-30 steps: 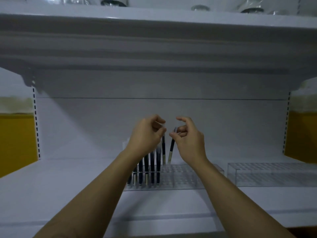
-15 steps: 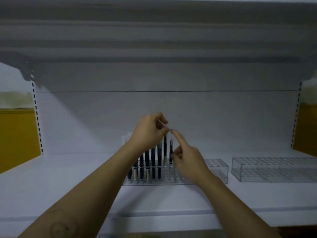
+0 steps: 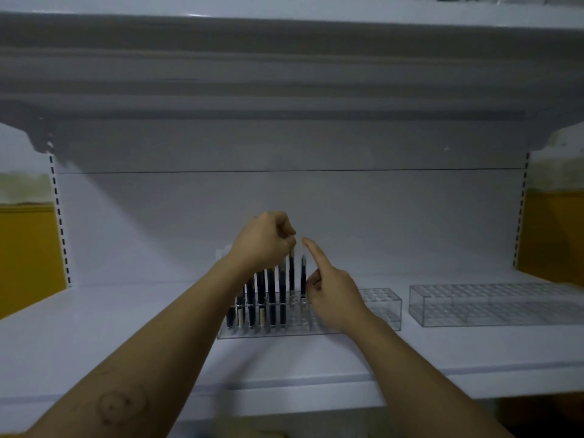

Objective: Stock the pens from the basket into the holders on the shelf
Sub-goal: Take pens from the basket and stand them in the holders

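Bare left forearm (image 3: 151,358), faint circular inked mark (image 3: 117,403) on it, bare right forearm (image 3: 420,371)

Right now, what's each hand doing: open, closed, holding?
Left hand: pinches the top of a pen.
Right hand: index finger straight; grip cannot be told.

The picture is dim and gray. Light comes from above and the near side, so the lower shelf (image 3: 110,336) looks brighter near us. The upper shelf (image 3: 284,58) throws a wide dark shadow down the far back wall (image 3: 395,222). The pens (image 3: 271,298) look soft and smeared. Straight lines bend at the left and right edges.
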### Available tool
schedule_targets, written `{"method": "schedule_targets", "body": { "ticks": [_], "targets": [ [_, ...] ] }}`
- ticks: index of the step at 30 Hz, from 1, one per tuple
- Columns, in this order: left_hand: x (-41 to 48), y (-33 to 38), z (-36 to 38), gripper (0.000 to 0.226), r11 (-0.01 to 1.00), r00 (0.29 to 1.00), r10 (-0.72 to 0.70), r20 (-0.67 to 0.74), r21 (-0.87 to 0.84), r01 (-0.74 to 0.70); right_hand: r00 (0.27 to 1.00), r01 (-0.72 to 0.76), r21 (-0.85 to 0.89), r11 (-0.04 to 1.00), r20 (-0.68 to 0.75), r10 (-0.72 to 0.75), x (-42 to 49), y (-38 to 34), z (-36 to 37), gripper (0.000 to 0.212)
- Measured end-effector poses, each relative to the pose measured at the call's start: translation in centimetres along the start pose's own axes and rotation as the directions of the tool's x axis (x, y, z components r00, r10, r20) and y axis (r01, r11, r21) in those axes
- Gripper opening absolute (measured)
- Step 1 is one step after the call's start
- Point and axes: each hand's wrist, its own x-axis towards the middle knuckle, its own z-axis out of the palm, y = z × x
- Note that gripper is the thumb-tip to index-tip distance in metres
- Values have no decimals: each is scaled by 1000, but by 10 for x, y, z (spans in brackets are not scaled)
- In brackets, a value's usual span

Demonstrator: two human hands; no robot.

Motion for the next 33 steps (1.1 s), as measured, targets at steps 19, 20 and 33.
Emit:
{"method": "schedule_targets", "body": {
  "ticks": [19, 20, 33],
  "targets": [
    [-54, 3, -9, 47, 924, 968, 245, -53, 316, -216, 997, -46, -119, 992, 53, 53, -30, -11, -32, 92],
    [-62, 7, -6, 46, 927, 962, 267, -55, 289, -240, 998, -45, -120, 992, 44, 50, -37, -11, -35, 89],
    [-173, 61, 83, 36, 927, 927, 375, 5, -23, -375, 986, -65, -286, 956, -168, 17, -169, 5, -74, 58]
  ]
}}
